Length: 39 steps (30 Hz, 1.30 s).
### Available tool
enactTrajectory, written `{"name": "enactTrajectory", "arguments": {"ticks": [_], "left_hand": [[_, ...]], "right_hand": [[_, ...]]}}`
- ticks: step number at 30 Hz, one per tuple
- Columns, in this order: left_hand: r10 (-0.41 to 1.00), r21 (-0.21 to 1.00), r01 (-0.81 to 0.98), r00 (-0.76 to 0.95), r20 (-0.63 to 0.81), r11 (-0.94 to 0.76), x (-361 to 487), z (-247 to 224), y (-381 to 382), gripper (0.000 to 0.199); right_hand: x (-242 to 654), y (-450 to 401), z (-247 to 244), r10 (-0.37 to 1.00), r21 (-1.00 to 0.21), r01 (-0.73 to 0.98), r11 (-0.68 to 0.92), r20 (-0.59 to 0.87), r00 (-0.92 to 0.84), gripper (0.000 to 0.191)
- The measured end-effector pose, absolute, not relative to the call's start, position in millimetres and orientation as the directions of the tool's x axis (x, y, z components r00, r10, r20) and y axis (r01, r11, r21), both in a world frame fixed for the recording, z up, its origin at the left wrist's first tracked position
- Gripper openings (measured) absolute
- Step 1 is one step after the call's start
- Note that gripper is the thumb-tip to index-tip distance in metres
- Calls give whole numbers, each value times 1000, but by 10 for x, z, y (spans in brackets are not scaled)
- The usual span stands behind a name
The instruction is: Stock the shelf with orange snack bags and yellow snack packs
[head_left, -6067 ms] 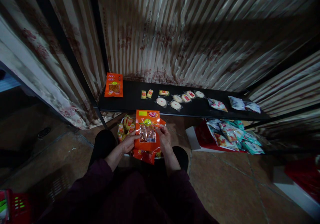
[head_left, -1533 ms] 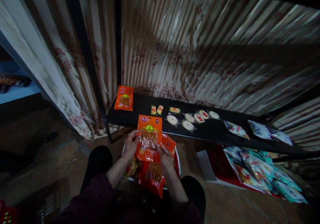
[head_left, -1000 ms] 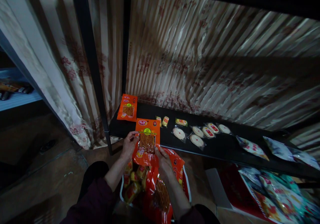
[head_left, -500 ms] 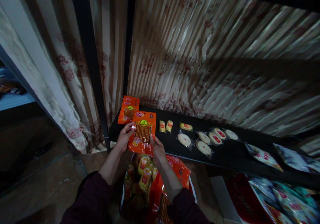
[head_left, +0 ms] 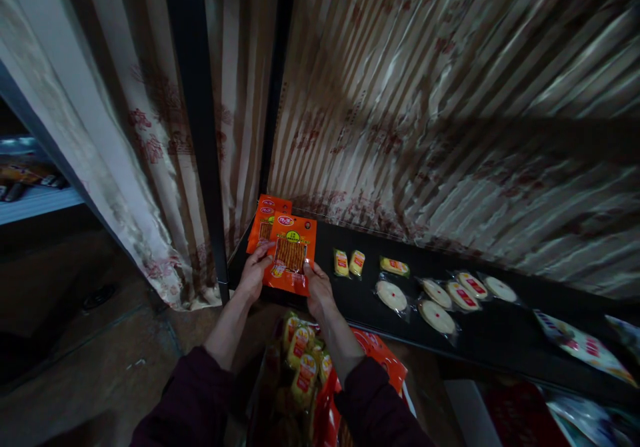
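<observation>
Orange packet (head_left: pixel 290 257): it was at the left end of the black shelf (head_left: pixel 325 298), overlapping in view a second orange packet (head_left: pixel 260 230); I could not tell if it touched the shelf.
Left hand (head_left: pixel 256 270): its grip pinched the left edge of the packet.
Right hand (head_left: pixel 319 286): its grip pinched the lower right edge, with the thumb on the front.
Risk for the second packet: it could be pushed or creased, I judged, if the front one came down too far back.
Risk at the shelf edge: the packet could slide down into the basket (head_left: pixel 411 404) below, if it was let go with too much of it hanging out (the plastic looked slippery).
Risk for the yellow cakes (head_left: pixel 349 262): the right hand could perhaps knock them, because they lay near it.
Change from the earliest frame: there the packet was over the basket, in front of the shelf; now it was over the shelf, while the second packet kept its corner.
</observation>
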<state>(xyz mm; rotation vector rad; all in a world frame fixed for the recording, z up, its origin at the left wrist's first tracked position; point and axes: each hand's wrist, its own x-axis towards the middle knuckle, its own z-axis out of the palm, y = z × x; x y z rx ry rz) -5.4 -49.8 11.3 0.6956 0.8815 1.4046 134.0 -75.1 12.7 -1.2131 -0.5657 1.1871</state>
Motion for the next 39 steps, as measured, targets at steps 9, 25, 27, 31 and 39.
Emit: {"name": "enactTrajectory", "arguments": {"ticks": [9, 25, 27, 31, 39], "left_hand": [[987, 885, -465, -138, -84, 10, -128, 19, -346, 35], [947, 917, -399, -286, -147, 22, -222, -232, -74, 33], [941, 918, -396, -298, -159, 30, -226, -247, -49, 33], [928, 931, -364, -342, -149, 16, -230, -256, -15, 31], [935, 950, -312, -331, -129, 21, -283, -295, 24, 29]], "right_hand": [[1243, -307, -7, 908, -929, -349, -121, -245, 339, 33], [1061, 213, -163, 914, -979, -166, -119, -173, 367, 23], [1051, 232, -176, 916, -984, -124, -127, -165, 365, 23], [1042, 256, -188, 923, -990, -48, -134, -142, 358, 23], [1049, 234, -239, 918, -982, 127, -143, -84, 388, 18]]}}
